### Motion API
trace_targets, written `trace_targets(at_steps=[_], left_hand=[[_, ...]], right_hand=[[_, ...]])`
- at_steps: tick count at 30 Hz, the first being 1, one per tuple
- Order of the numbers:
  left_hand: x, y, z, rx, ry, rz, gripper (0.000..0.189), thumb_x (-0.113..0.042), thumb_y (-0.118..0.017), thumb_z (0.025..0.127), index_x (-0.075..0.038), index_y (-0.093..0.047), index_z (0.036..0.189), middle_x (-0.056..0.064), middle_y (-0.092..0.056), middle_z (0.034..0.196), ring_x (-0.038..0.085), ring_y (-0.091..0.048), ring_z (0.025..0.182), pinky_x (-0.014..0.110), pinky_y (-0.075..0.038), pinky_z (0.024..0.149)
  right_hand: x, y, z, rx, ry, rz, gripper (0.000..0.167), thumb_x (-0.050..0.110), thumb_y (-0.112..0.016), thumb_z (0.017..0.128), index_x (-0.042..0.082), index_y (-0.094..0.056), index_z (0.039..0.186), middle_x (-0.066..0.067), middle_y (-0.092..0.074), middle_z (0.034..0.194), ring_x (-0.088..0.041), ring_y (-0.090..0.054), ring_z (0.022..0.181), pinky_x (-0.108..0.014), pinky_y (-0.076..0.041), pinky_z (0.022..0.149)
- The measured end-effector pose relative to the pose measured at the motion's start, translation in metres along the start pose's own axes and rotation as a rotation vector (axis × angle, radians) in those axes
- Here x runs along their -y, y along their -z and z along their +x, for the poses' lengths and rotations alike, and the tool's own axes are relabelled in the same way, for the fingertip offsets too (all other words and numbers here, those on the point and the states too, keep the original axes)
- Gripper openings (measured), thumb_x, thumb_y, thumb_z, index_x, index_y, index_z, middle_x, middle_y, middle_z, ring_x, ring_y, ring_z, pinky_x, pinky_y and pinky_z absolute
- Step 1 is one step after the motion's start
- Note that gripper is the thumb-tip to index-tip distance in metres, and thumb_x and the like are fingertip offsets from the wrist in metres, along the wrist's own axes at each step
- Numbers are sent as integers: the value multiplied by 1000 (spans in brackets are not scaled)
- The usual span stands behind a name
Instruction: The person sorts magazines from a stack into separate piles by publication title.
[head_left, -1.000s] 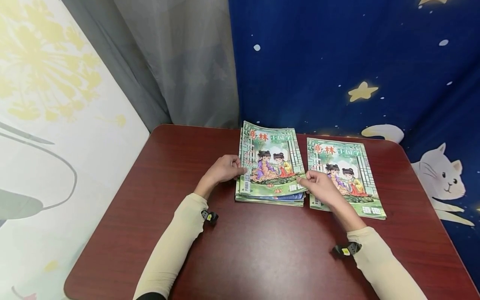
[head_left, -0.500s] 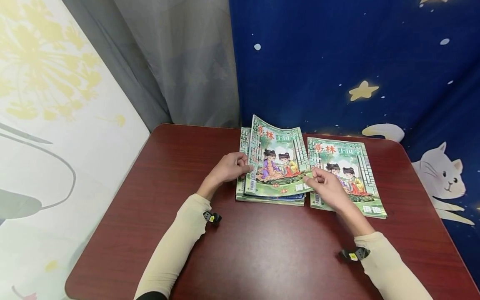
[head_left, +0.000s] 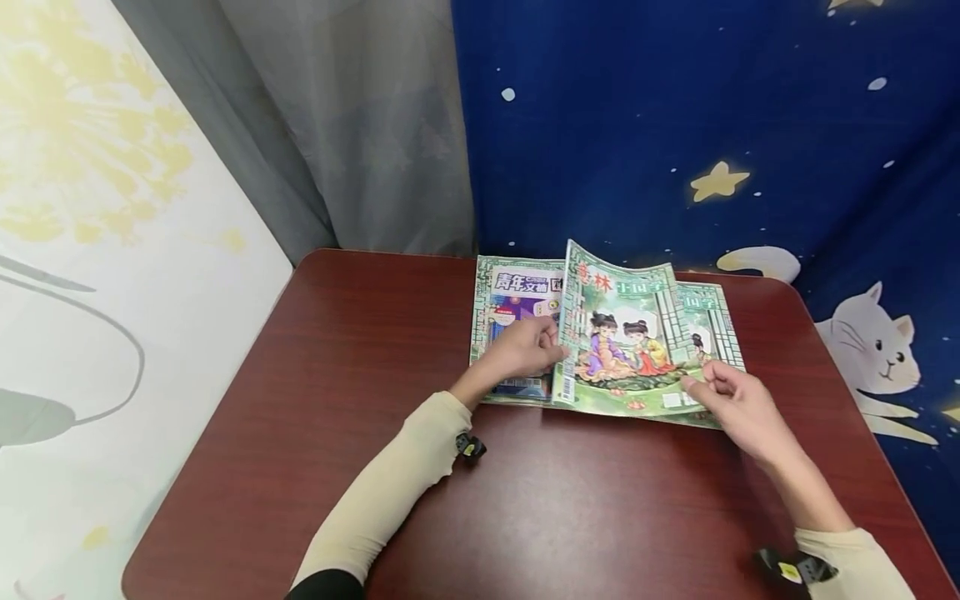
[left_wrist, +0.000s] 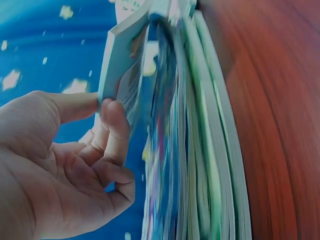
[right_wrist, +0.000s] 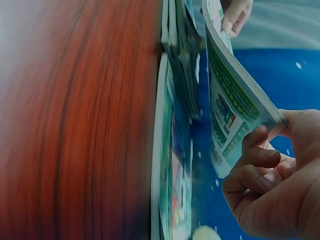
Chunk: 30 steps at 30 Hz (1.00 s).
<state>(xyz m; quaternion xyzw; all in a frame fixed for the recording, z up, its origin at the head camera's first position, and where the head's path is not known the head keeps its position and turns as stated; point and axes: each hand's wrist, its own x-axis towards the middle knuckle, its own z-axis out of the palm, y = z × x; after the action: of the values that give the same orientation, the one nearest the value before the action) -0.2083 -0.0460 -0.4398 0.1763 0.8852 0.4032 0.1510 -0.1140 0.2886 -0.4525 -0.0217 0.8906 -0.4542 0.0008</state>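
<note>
A green-covered magazine (head_left: 630, 350) with two cartoon children on its front is held up off the pile between both hands. My left hand (head_left: 521, 346) pinches its left edge; in the left wrist view the thumb and fingers (left_wrist: 117, 130) grip that edge. My right hand (head_left: 742, 408) pinches its lower right corner, bending it a little, as the right wrist view shows from below. Under its left side lies a stack of magazines, topped by a purple and blue one (head_left: 517, 292). Another copy of the green magazine (head_left: 712, 308) lies to the right, mostly covered by the raised one.
All of this lies near the back edge of a reddish-brown wooden table (head_left: 525, 500). Behind it hang a grey curtain (head_left: 390, 125) and a blue curtain (head_left: 600, 125) with stars. A pale patterned wall (head_left: 112, 292) stands on the left.
Both hands have lifted the top green magazine off the left stack and carried it right, partly over the other copy. The purple and blue magazine beneath has come into view.
</note>
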Motion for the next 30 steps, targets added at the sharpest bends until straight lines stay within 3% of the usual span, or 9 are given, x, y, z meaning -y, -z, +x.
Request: trace_targets(at_steps=[5,11,17,20,24,30], left_hand=[[-25,-29,11,48,9,140,28,-37,-69,103,-16,-57,88,-4,-56,69,18,-68,59,26,-50,56],[-47,-54,19,36,-37,330,29,-42,-67,103,-20,-59,86,-6,-60,76,12,-57,70,25,-43,61],[-61,-68,28,81,-73,404,54,-42,-68,102,-20,-47,58,-9,-35,55,8,-34,54,24,-27,47],[-63,-73,32,93,-72,450,59,-43,-68,102,-20,-42,54,-8,-26,52,8,-27,52,24,-25,45],[-65,-79,35,85,-65,545,53,-44,-69,101,-21,-46,59,-8,-33,55,9,-39,53,28,-38,49],[-71,-88,41,75,-69,700,45,-44,-71,99,-24,-51,64,-8,-53,65,12,-61,68,38,-52,68]], right_hand=[[-15,26,-18,-38,-33,-15,32,27,-69,104,7,-51,88,16,-38,64,-9,-39,60,-34,-31,54],[-30,47,-32,-52,-89,-2,30,27,-69,104,8,-53,87,15,-51,64,-12,-47,60,-35,-34,55],[-42,59,-39,-87,-128,-1,28,26,-71,103,10,-56,85,15,-54,63,-11,-48,59,-35,-35,55],[-47,60,-38,-95,-145,-2,27,26,-71,102,10,-57,85,15,-55,63,-11,-49,59,-34,-35,55],[-54,61,-37,-79,-157,-26,29,28,-71,103,9,-58,85,14,-56,62,-12,-49,60,-34,-35,56],[-64,62,-35,-44,-171,-129,37,38,-68,104,7,-59,87,10,-57,61,-9,-43,57,-36,-30,55]])
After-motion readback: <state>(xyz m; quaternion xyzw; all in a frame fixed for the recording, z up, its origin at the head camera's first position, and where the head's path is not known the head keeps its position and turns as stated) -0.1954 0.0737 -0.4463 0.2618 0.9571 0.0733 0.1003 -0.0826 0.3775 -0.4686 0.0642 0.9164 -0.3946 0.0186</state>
